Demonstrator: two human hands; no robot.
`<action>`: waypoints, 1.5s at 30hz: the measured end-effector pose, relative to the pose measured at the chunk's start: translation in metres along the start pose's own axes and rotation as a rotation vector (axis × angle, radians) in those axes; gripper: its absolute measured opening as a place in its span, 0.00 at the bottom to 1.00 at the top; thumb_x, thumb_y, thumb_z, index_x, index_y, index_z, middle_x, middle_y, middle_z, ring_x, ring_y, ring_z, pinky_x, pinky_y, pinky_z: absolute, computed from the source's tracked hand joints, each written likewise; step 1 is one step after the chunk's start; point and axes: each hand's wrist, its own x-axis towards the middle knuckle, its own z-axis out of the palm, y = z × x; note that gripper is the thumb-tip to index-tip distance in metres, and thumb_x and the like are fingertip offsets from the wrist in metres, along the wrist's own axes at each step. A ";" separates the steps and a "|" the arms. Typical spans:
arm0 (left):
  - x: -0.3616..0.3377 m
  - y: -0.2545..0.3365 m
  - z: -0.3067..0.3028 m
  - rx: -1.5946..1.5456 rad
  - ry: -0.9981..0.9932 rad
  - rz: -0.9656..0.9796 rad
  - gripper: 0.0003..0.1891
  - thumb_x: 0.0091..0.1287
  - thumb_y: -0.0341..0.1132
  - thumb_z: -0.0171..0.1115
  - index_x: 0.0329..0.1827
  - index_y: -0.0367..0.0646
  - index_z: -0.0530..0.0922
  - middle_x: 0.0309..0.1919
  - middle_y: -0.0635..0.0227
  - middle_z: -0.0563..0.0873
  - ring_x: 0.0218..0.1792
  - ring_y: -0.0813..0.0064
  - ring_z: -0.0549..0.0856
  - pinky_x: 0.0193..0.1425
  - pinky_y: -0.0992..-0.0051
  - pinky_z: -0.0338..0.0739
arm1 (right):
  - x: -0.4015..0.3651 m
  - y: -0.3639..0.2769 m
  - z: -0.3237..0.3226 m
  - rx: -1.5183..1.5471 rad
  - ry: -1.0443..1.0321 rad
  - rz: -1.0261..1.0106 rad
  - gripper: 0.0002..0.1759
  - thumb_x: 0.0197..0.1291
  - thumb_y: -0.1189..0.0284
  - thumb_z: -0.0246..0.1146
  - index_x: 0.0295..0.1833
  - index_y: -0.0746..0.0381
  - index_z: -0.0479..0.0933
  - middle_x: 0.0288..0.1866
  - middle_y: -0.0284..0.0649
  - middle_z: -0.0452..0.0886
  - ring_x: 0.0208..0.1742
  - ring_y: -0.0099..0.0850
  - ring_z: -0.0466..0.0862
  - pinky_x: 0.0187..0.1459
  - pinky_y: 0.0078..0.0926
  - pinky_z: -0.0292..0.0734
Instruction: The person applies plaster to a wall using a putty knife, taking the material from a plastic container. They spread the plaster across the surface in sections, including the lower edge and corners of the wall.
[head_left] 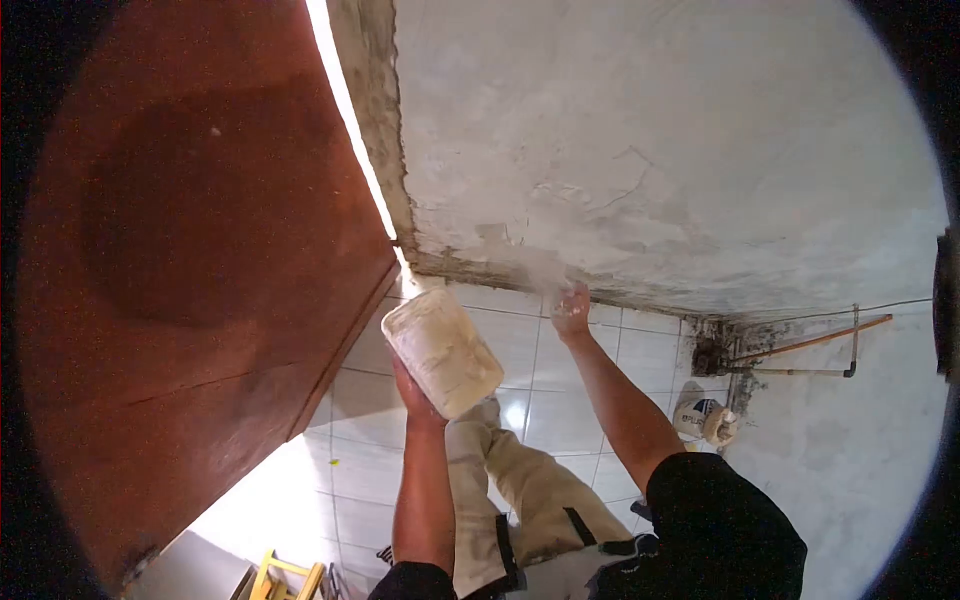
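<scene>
My left hand (416,397) is closed at the near left edge of a pale, rectangular plaster-smeared board (445,352) with rounded corners. The board hangs tilted in front of my legs, its smeared face up, and hides most of the fingers. My right hand (571,310), with white smears on it, is closed at the foot of the plastered wall (650,130). From it a pale, blade-like tool (540,266) reaches to the wall, blurred by motion. Its handle is hidden in the hand. Rough, flaking patches show on the wall around it.
A red-brown door (220,230) stands close on the left, with a bright gap along its edge. White floor tiles (560,420) lie below. A white bucket (693,416) and pipes (800,372) are at the right. Something yellow (280,575) stands at the bottom left.
</scene>
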 end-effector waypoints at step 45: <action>0.097 -0.061 -0.169 0.022 0.009 0.091 0.32 0.68 0.61 0.35 0.66 0.49 0.60 0.60 0.62 0.69 0.59 0.61 0.71 0.61 0.58 0.69 | 0.041 -0.056 0.048 -0.682 0.297 -0.499 0.30 0.49 0.75 0.57 0.62 0.54 0.68 0.67 0.36 0.66 0.67 0.37 0.65 0.63 0.48 0.59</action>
